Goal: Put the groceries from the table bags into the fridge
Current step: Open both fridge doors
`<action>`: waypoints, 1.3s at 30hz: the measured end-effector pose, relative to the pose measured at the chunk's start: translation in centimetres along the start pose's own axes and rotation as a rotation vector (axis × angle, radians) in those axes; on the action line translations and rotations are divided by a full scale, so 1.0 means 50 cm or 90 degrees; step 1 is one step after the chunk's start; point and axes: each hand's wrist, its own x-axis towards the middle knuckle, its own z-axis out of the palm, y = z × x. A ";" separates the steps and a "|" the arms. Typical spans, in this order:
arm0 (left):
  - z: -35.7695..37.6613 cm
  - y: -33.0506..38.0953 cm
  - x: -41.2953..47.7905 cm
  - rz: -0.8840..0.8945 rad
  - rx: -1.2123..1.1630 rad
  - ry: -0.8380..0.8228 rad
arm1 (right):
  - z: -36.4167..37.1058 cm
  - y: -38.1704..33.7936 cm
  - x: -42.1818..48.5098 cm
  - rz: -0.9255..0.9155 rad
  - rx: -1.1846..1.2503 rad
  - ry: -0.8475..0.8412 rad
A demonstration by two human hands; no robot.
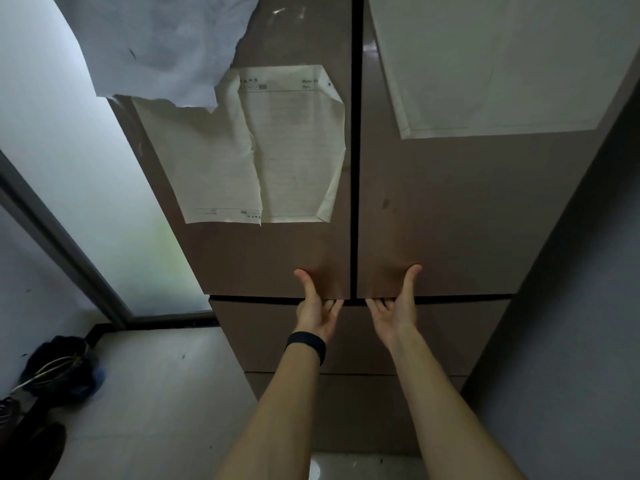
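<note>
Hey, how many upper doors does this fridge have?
2. The left door, its bottom edge gripped by the left hand, bears a creased printed sheet; the right door, gripped by the right hand, bears a large pale sheet. None looks hidden.

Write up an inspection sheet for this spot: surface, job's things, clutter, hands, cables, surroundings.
Surface: pale tiled floor; no table in view.
Job's things: brown glossy two-door fridge, both upper doors closed; no groceries or bags seen.
Clutter: creased white printed paper on the left door; large white sheet on the right door; dark bundle on the floor.
Hands: left hand, black wristband, fingers hooked under the left door's lower edge; right hand likewise under the right door.
Cables: pale loop on the bundle, perhaps a cord; cannot tell.
Surroundings: frosted glass panel left, grey wall right.
</note>
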 end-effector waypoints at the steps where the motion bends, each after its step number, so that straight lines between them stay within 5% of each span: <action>1: 0.000 0.001 0.001 -0.001 0.002 0.001 | -0.005 -0.001 -0.002 0.003 -0.003 0.001; 32: -0.149 0.022 -0.129 -0.044 0.032 -0.015 | -0.143 -0.094 -0.184 0.024 -0.164 0.090; 39: -0.189 -0.032 -0.224 -0.125 0.331 -0.023 | -0.186 -0.109 -0.255 -0.112 -0.459 0.155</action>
